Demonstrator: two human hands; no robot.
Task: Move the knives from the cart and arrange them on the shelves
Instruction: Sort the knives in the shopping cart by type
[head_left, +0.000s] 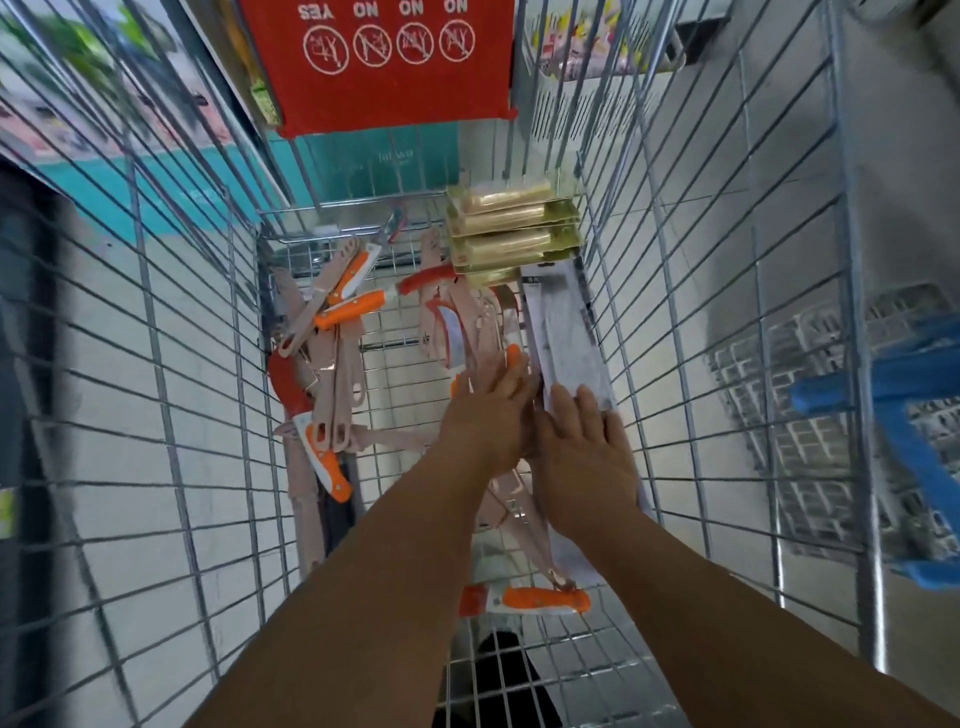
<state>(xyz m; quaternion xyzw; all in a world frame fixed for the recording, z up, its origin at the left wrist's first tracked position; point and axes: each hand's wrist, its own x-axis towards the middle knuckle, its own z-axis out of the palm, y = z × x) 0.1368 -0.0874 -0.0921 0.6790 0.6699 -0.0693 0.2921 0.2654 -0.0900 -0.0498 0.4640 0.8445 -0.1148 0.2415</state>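
Many packaged knives (332, 312) lay scattered across the wire cart (156, 364) floor, orange-handled ones at 9 and 6 o'clock, pink-carded ones between. Both hands reached into the basket: the left hand (488, 410) with fingers extended over the pink packs, the right hand (587, 447) flat, fingers straight, on a long grey sleeved pack (566, 332) along the 3 o'clock wall; neither gripped anything. Judged light and stiff, with slippery plastic card; best taken by the handle end, never the blade. Gold boxed packs (509, 234) stacked at 12 o'clock. Motion blur obscured the labels; the forearms hid items beneath; no shelves showed.
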